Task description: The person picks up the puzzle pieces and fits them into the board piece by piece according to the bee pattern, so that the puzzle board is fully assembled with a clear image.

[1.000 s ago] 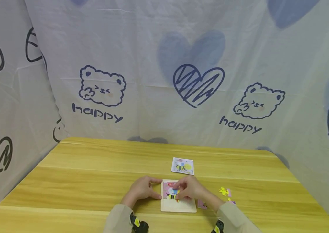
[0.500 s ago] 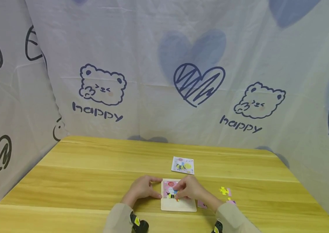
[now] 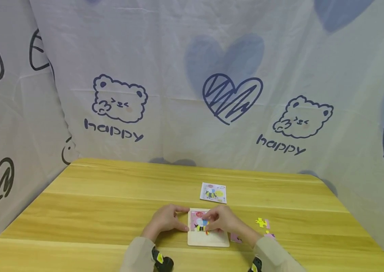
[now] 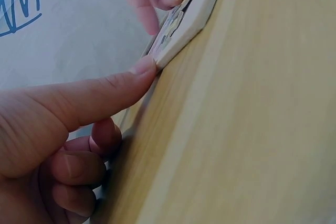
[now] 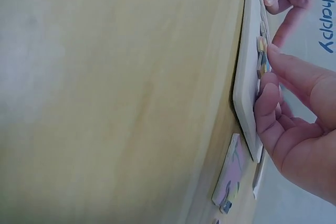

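Observation:
A pale puzzle board (image 3: 208, 240) lies on the table, its upper part partly filled with a picture of a bee and a red balloon. My left hand (image 3: 165, 219) steadies the board's left edge with straight thumb and index finger; the left wrist view shows the thumb (image 4: 113, 92) pressing there and the other fingers curled beside it. With thumb and fingertips, my right hand (image 3: 222, 219) pinches a jigsaw piece (image 5: 263, 56) over the board's middle. That piece is mostly hidden by the fingers. In the head view its lower end (image 3: 207, 233) shows red and yellow.
Behind the board lies a reference card (image 3: 213, 193) with a bee picture. To the right are loose pieces: a yellow one (image 3: 261, 223), a purple one (image 3: 270, 235) and a pink one (image 5: 229, 174) close to the board. A printed cloth (image 3: 178, 124) hangs behind the table.
Both hands keep their places at the board. The right fingertips shift only very slightly on the piece; the head view tilts a little.

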Available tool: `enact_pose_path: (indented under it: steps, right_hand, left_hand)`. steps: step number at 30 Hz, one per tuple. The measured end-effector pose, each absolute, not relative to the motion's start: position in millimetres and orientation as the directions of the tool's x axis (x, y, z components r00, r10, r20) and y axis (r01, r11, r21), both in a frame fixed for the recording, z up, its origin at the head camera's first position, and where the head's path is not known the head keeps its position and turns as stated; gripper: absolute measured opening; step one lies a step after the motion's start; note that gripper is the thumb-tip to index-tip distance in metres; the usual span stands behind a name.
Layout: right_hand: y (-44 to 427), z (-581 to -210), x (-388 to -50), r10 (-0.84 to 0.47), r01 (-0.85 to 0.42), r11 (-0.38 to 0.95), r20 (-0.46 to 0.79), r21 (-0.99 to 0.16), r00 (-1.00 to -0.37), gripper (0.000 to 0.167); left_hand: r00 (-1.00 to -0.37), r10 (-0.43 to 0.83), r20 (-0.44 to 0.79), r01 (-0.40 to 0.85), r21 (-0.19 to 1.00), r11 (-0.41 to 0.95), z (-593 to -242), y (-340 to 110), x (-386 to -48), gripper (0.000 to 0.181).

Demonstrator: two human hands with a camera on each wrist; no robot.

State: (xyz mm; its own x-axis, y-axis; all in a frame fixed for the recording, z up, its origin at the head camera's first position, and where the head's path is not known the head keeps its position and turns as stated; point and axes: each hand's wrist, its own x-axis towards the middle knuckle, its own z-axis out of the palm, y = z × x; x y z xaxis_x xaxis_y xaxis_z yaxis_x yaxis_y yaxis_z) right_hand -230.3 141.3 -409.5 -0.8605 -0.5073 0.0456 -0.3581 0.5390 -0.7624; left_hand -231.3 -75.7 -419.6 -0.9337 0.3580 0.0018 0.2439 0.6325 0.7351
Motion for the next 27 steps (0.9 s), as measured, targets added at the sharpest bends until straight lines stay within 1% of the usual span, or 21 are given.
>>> enact_pose_path:
  steps: [5, 12, 19, 23, 27]
  right_hand:
    - [143.3, -407.0, -230.7, -0.487, -0.325, 0.536, 0.029, -0.78, -0.873, 0.024]
    - [143.1, -406.7, -230.9, -0.499, -0.345, 0.543, 0.036, -0.766, -0.866, 0.024]
    - [142.2, -406.9, -229.9, -0.483, -0.325, 0.558, 0.019, -0.763, -0.875, 0.024]
    - [141.3, -406.9, -229.5, -0.49, -0.334, 0.562, 0.02, -0.757, -0.871, 0.023]
    - [140.0, -405.4, -229.6, -0.506, -0.328, 0.566, -0.005, -0.756, -0.863, 0.022]
  left_hand:
    - [-0.937, 0.349, -0.006, 0.234, 0.731, 0.642, -419.6, -75.0, -230.9, 0.055]
    - [-0.935, 0.354, -0.011, 0.233, 0.735, 0.637, -418.8, -74.8, -231.1, 0.055]
    - [-0.936, 0.352, -0.01, 0.231, 0.736, 0.636, -419.3, -74.9, -231.2, 0.055]
    - [-0.937, 0.35, -0.009, 0.231, 0.737, 0.636, -419.2, -74.9, -230.8, 0.055]
    - [-0.937, 0.348, -0.011, 0.227, 0.74, 0.633, -419.3, -75.1, -230.5, 0.055]
